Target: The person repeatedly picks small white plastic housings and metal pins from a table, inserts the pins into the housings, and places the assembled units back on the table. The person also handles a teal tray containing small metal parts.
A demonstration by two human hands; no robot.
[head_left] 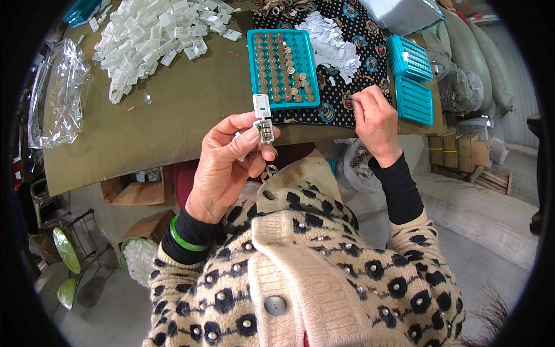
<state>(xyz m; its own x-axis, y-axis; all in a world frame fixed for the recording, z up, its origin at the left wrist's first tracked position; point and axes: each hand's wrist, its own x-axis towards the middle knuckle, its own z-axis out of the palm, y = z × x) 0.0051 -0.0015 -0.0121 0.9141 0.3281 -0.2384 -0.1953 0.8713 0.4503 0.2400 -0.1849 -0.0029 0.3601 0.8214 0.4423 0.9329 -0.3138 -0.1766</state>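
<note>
A small white hinged plastic case point(263, 130) is gripped between the thumb and fingers of my left hand point(222, 159). Its lid stands swung up, and small metal pieces show inside its lower half. A thin cord with a loop hangs below those fingers. To the right, my right hand point(374, 118) is raised over the table's near edge, thumb and fingertips pinched together. What the pinch holds, if anything, is too small to make out. Just beyond my left hand lies a teal tray point(317, 87) with rows of round metallic button cells point(272, 63) in its pockets.
A heap of white plastic cases point(156, 40) covers the table's far left. Small white tabs point(329, 43) are piled on a dark patterned cloth point(370, 66). More teal trays point(414, 99) sit at right. A clear plastic bag point(58, 95) lies at the left edge.
</note>
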